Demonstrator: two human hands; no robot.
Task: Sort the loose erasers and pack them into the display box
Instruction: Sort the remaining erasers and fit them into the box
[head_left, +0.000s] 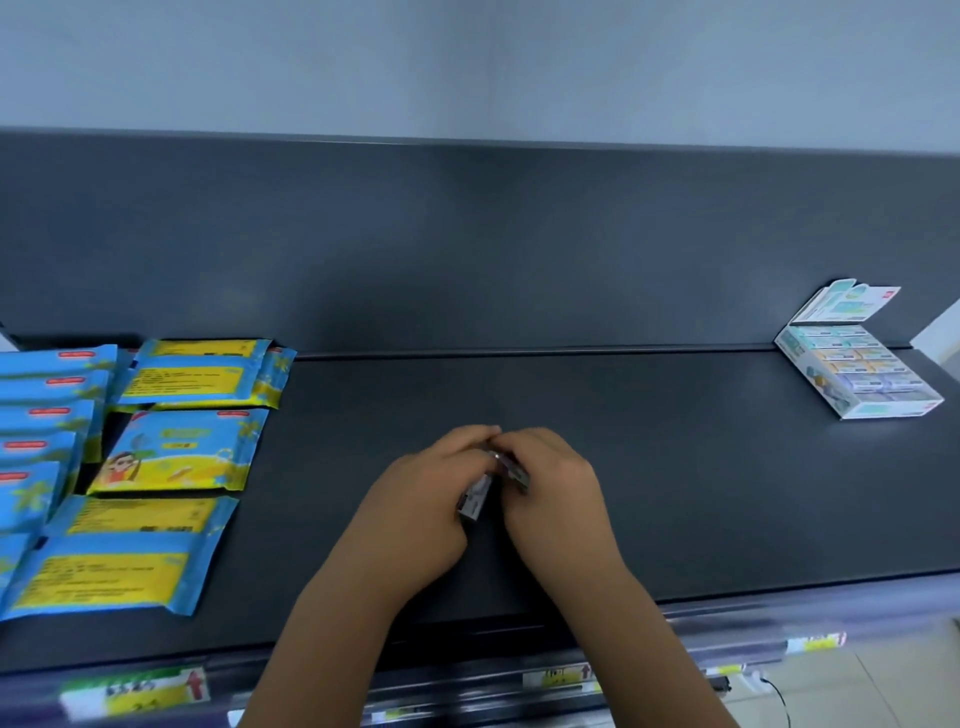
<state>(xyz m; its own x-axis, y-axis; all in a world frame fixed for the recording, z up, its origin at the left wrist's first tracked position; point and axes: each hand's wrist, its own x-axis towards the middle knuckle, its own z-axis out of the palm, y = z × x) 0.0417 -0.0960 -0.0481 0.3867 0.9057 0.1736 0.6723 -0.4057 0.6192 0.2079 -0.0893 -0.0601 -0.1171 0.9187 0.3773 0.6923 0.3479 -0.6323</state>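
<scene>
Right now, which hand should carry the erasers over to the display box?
The right hand, probably. The display box sits open, far off to the right, so that hand reaches it without crossing over. Both hands grip the erasers, but the left hand is farther away.

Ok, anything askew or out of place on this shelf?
Mildly: the blue-and-yellow packets at left overlap unevenly, some face up, others back up. The display box sits skewed, far from the erasers the left hand and right hand grip.

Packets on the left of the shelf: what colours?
The packets are blue with yellow panels and small red labels; the head view shows them best.
</scene>
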